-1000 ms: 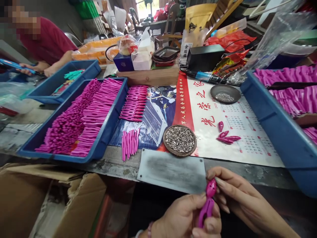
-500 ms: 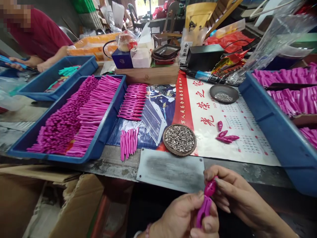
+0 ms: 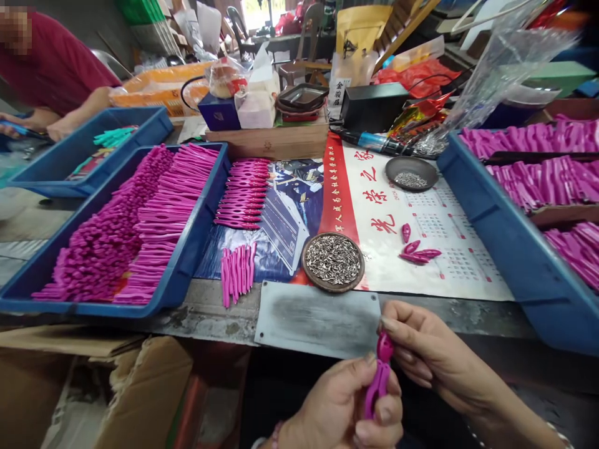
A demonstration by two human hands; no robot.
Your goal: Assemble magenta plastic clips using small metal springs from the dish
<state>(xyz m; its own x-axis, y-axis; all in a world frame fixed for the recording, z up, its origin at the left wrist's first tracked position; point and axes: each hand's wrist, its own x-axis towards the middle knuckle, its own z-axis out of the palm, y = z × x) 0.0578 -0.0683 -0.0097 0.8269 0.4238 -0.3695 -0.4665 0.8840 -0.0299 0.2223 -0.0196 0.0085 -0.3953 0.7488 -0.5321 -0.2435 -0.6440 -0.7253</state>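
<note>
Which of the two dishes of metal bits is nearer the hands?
The fuller, brown-rimmed dish beside the grey plate; the other dish lies farther back, less filled.

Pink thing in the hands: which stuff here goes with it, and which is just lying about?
Probably belongs:
pink piece, held by left hand and right hand
loose pink strips
glossy pink pieces
small metal bits

Probably just lying about:
yellow bag
black box
red plastic bag
</note>
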